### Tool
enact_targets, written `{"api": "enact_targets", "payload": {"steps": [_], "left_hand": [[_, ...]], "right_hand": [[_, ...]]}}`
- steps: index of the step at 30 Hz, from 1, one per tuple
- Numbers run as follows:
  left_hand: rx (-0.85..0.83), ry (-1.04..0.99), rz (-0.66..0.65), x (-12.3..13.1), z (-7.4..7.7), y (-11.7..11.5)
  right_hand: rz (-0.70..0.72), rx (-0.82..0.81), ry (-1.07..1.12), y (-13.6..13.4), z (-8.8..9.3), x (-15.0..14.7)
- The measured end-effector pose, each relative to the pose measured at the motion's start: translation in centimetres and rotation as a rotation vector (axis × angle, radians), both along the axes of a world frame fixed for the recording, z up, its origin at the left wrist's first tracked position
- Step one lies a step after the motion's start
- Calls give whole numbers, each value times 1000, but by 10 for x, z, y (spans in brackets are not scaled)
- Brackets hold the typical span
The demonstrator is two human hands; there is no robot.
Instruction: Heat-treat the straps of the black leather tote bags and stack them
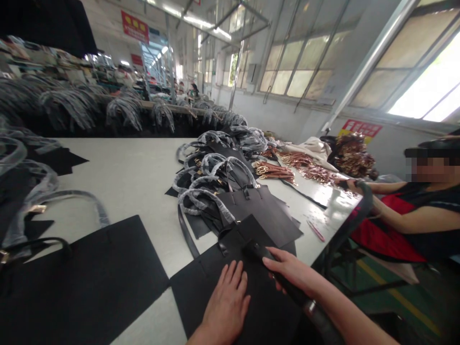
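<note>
Left hand point(226, 304) lies flat on a black bag point(269, 316), its grip open, while right hand point(291, 270) has its grip clamped on a black handle point(256, 251).

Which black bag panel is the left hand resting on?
The nearest one, lying flat under the left hand; the others lie left of it or farther up the table.

- panels point(268, 311): black, matt, leather-look
- handles point(206, 201): wrapped in clear, glossy plastic film
- buckles point(264, 168): shiny brass-coloured metal
- straps point(276, 172): smooth tan leather-look
- counter point(143, 177): white, smooth, glossy where the light falls
- grip point(257, 250): matt black, possibly plastic
- collar point(309, 306): bright metal
- windows point(302, 72): cloudy glass in metal frames
</note>
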State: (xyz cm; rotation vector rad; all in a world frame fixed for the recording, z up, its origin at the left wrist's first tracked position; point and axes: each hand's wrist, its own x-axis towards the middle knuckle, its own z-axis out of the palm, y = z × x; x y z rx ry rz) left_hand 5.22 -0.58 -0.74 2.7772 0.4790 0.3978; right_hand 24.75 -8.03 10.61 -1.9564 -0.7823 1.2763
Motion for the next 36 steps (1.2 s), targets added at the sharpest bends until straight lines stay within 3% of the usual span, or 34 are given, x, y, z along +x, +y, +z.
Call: {"api": "enact_targets", "payload": {"steps": [5, 12, 15, 22, 29, 36], "left_hand": [[2, -22, 23, 3, 4, 3], [-65, -48, -8, 0, 14, 7], [-76, -48, -30, 0, 17, 8], [-107, -59, -45, -2, 17, 6], [-155, -82, -160, -5, 11, 3], [-146, -119, -194, -4, 12, 3]], "right_hand": [[30, 5, 7, 24, -4, 6], [58, -34, 18, 3, 6, 12], [43, -34, 13, 7, 4, 12], [-40, 188, -169, 29, 3, -6], [195, 32, 42, 14, 16, -16], [315, -53, 126, 52, 10, -27]]}}
